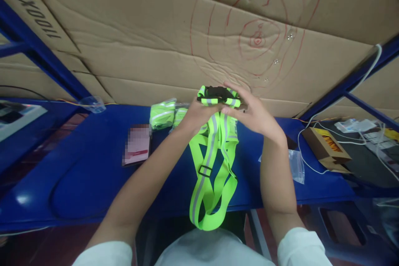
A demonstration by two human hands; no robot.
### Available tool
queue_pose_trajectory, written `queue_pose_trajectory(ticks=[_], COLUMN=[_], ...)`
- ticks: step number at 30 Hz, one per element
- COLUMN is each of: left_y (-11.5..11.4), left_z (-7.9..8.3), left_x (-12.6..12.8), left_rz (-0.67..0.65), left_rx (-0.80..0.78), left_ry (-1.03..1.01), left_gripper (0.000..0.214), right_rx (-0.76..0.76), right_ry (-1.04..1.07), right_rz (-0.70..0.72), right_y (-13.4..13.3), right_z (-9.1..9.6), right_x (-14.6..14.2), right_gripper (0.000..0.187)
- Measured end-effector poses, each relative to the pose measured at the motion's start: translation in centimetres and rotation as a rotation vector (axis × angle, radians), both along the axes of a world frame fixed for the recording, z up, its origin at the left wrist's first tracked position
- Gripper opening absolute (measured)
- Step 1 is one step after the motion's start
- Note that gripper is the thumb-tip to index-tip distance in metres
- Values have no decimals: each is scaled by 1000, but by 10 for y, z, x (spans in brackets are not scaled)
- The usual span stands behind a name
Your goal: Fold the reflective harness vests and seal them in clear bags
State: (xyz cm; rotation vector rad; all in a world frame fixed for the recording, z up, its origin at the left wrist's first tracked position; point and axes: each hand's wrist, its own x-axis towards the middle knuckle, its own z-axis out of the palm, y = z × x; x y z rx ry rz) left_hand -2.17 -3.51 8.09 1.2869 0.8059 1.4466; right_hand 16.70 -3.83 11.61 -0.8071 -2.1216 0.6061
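A neon green strap vest [212, 162] with grey reflective stripes hangs over the blue table's near edge. My left hand [195, 115] grips its folded top from the left, fingers closed on the straps. My right hand [253, 113] holds the same bundle from the right, fingers curled over the black plastic buckle [218, 92]. The straps dangle in loops down toward my lap, and a black slider [205, 170] sits on one of them.
Bagged green vests [162, 114] lie behind my left hand on the blue table [93, 166]. A blurred card [137, 144] lies to the left. Clear plastic bags [296, 165] are on the right, with a cardboard box [327, 149] and white cables [314, 133]. Cardboard sheets [156, 41] stand behind.
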Motion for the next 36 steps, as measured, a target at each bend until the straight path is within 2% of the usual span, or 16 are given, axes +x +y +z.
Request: queue_pose_trajectory(ticks=[3,7,9,13,17,19,22,29,32,36], left_y=[3,3,0,-4,-3,-3,-6,-12,-11,-12], left_z=[-4,-4,-3,-3,-10,-14,-16,-12,-14,-16], left_x=[-9,-22,-24,-16,3,12,18,17,25,35], left_rz=[-92,-167,-166,-186,-307,-407,-494,-463,-486,-414], left_rx=[-98,-115,-87,-94,-215,-313,-387,-273,-352,-475], left_ry=[32,100,126,187,-13,-115,-133,-49,-154,-357], left_gripper=[37,33,35,41,33,39,48,44,36,30], right_rx=[120,240,284,332,410,424,405,376,369,375], right_ry=[-181,-233,-259,-237,-150,-109,-79,-24,-10,67], right_rz=[-66,-182,-153,-74,-220,-269,-291,-318,-332,-370], right_y=[-10,-16,-17,-17,-11,-7,-5,-8,-7,-4], right_z=[2,3,4,8,5,3,2,8,8,7], right_x=[-4,-5,-5,-11,-15,-14,-11,-1,0,-3], right_gripper=[59,65,65,42,37,38,37,34,35,35])
